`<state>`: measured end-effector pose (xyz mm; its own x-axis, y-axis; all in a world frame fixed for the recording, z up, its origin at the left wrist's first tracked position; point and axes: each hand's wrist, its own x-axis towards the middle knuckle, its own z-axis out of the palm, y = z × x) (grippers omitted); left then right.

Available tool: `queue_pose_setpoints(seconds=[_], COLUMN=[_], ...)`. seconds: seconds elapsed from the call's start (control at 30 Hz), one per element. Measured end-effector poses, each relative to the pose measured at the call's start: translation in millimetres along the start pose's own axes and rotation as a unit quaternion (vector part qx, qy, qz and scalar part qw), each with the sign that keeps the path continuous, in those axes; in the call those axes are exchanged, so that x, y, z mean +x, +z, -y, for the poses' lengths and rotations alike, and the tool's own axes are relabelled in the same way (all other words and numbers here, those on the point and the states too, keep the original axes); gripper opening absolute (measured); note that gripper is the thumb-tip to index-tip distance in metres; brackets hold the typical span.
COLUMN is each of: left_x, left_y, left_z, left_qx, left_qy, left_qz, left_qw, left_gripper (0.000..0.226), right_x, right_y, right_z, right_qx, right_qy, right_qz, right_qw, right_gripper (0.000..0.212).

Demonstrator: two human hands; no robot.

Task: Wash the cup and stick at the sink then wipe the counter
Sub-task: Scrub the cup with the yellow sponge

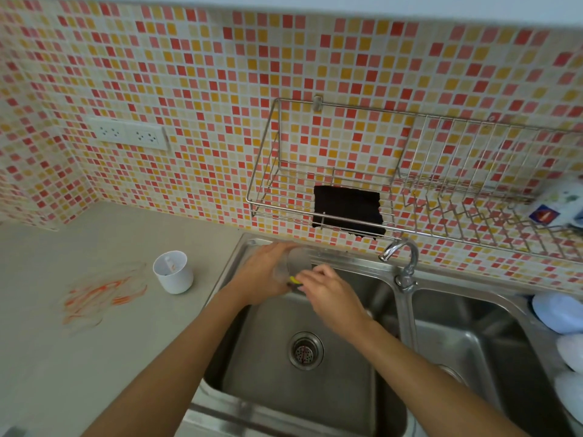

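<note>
Head view, steeply down over sink (pixel 315 386)

2 bare forearms enter from the lower edge, ending in the left hand (pixel 263 274) and the right hand (pixel 331 294). No sleeves, gloves, rings or watch show on either.

Shiny steel sink (pixel 315 389), matt grey counter (pixel 94 357), glossy mosaic tiles (pixel 205 89), white plastic cup (pixel 173 272).
</note>
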<state>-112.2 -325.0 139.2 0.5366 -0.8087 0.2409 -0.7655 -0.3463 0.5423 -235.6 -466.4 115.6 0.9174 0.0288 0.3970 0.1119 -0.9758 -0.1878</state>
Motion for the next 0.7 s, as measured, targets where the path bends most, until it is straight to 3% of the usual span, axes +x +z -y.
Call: queue_pose_setpoints(seconds=[0.23,0.33,0.4,0.47,0.53,0.6,0.7], left_x=[-5.7,-5.4,-5.2,-4.2,-3.5,-2.8,-1.9], left_y=[15.4,17.6,15.7,15.1,15.0,16.1,12.0], left_z=[6.3,13.0,17.6,22.8,21.9,14.0,-2.6], left_qx=[-0.027,0.01,0.046,0.1,0.129,0.098,0.018], left_qy=[-0.037,-0.016,-0.008,0.004,0.022,0.038,0.04], left_qz=[-0.041,-0.067,-0.056,-0.048,-0.023,0.008,0.002], left_qw=[0.998,0.998,0.997,0.994,0.991,0.994,0.999], left_gripper=[0.097,0.085,0.081,0.078,0.076,0.073,0.07], right_x=[8.2,4.6,3.5,3.5,4.8,11.2,19.8], right_y=[-0.5,-0.8,2.0,5.8,5.4,2.0,-5.9], right_z=[9.1,12.4,10.1,4.3,-2.2,-12.1,-24.3], right_qx=[0.025,0.111,0.193,0.207,0.12,-0.037,-0.122], right_qy=[0.014,0.023,0.083,0.089,0.012,-0.095,-0.142], right_qz=[-0.058,-0.037,-0.001,0.021,0.051,0.054,0.016], right_qw=[0.998,0.993,0.978,0.974,0.991,0.993,0.982], right_gripper=[0.019,0.025,0.03,0.034,0.039,0.039,0.034])
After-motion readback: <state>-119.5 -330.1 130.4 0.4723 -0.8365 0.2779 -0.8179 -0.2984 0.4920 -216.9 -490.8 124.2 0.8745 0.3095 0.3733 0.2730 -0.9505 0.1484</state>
